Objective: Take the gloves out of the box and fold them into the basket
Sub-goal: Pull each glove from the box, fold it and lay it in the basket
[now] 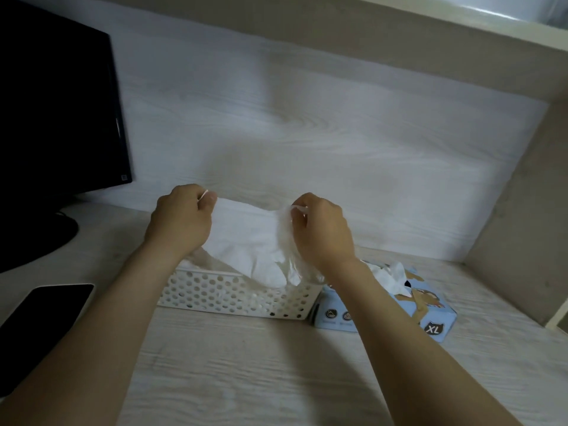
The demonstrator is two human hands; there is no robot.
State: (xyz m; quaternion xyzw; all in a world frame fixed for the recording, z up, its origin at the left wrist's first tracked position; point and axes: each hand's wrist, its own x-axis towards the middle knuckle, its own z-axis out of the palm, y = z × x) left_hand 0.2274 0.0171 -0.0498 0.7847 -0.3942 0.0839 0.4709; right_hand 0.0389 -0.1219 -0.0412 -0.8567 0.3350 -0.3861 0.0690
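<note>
Table (246, 364) of pale wood grain first, then the white perforated plastic basket (215, 295) at its middle, with the pale blue cardboard box (430, 318) just beside the basket's right end. The thin translucent white plastic glove (246, 238) hangs stretched above the basket. My left hand (181, 219) pinches one top corner and my right hand (322, 232) the other, each grip closed on the glove. I'd bring the corners together evenly, crease without slack, then lower it in.
</note>
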